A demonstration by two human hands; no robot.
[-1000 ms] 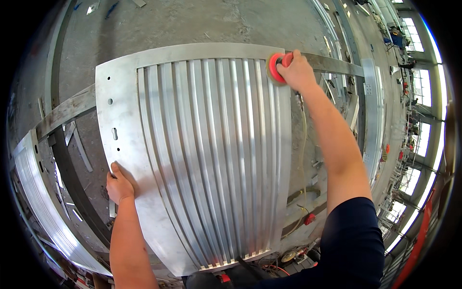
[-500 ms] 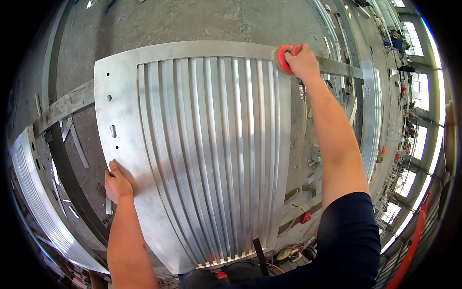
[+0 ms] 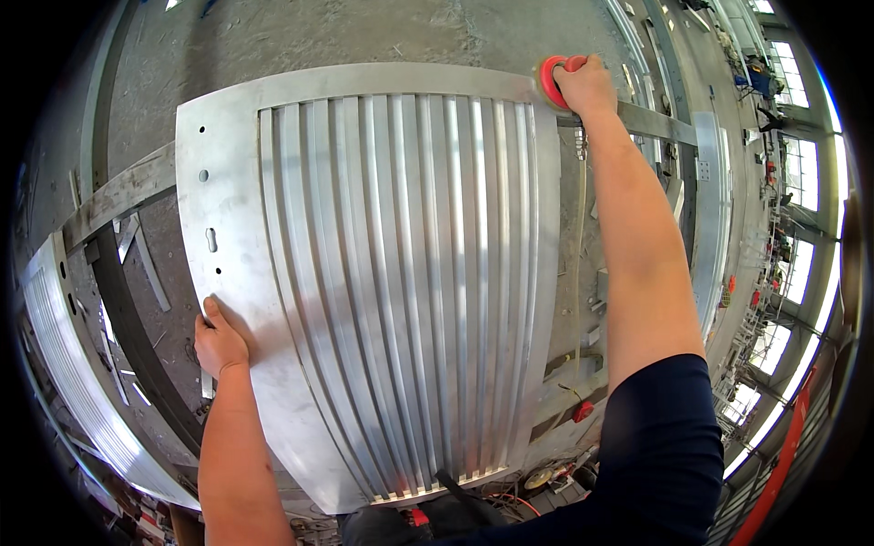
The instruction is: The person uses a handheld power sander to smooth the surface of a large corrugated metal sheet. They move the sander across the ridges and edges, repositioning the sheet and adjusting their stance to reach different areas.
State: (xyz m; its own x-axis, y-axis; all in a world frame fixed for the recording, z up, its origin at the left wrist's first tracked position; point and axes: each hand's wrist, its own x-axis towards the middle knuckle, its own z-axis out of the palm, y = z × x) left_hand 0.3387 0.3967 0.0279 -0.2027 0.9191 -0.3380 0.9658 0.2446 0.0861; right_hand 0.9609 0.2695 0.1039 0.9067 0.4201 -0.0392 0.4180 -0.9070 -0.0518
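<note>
A large silver metal door panel point(image 3: 239, 218) with upright ribs lies flat in front of me. Holes run down its smooth left border. My left hand point(image 3: 221, 344) grips the left edge, its thumb on top and the other fingers partly hidden. At the far right corner, my right hand point(image 3: 592, 89) is closed around a round red air sander point(image 3: 549, 84). The sander's pad rests against the panel's corner. From the tool, a pale air hose point(image 3: 581, 218) hangs down beyond the panel's right edge.
Metal beams point(image 3: 127, 193) pass beneath the panel on both sides. Another ribbed panel point(image 3: 86, 373) lies at the left, above scattered metal offcuts. Red fittings point(image 3: 583, 411) lie low on the right. Long metal profiles point(image 3: 708, 209) stretch along the right, with windows beyond.
My right hand and the sander have shifted slightly right and farther away at the corner. The left hand keeps its place on the edge. The whole view has moved a little.
</note>
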